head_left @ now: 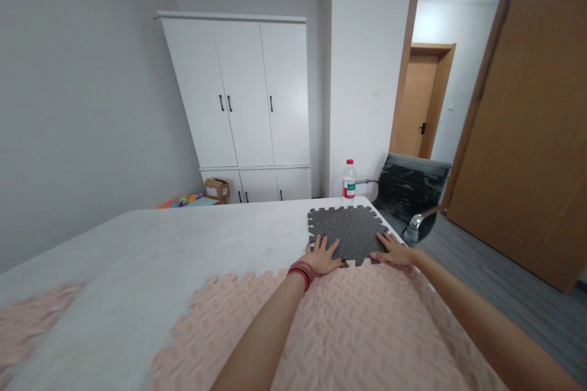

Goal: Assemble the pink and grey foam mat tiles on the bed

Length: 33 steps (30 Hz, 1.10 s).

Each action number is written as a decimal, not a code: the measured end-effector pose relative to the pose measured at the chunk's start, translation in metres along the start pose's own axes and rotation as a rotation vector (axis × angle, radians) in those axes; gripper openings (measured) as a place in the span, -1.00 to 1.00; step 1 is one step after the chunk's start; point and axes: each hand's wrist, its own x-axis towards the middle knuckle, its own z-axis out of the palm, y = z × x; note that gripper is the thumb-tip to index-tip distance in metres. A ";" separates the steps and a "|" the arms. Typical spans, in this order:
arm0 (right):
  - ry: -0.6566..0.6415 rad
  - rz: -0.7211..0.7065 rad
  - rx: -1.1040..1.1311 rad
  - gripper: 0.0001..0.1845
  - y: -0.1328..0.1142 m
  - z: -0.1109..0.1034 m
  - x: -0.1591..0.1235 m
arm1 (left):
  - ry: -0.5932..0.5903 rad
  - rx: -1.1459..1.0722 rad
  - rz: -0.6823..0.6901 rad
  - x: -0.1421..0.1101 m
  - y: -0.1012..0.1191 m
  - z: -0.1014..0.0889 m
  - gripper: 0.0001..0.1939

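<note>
While both hands [323, 258] [393, 250] press flat, grey mat [347, 231] meets pink mat [348, 324].

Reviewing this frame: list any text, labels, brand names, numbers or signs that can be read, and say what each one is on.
No text here can be read.
Water bottle: a red, white and green label, print too small to read.
Cardboard box by the wardrobe: a pale label, blurred.
Wall switch: no readable marking.
Grey foam tile under the left hand and right hand, and the pink tiles: embossed pattern only, no lettering.
</note>
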 end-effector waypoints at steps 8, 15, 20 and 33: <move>0.005 -0.058 -0.014 0.24 0.010 0.000 0.000 | -0.082 -0.015 0.133 -0.010 -0.028 -0.019 -0.20; 0.096 -0.019 -0.072 0.08 0.010 0.014 0.003 | 0.028 -0.009 0.157 -0.019 -0.028 -0.010 -0.28; 0.137 0.063 -0.083 0.02 0.000 0.013 -0.004 | 0.133 -0.058 0.127 -0.033 -0.016 -0.003 -0.34; 0.158 0.194 -0.059 -0.04 -0.013 0.020 -0.023 | 0.300 -0.690 -0.106 -0.261 -0.131 -0.066 -0.48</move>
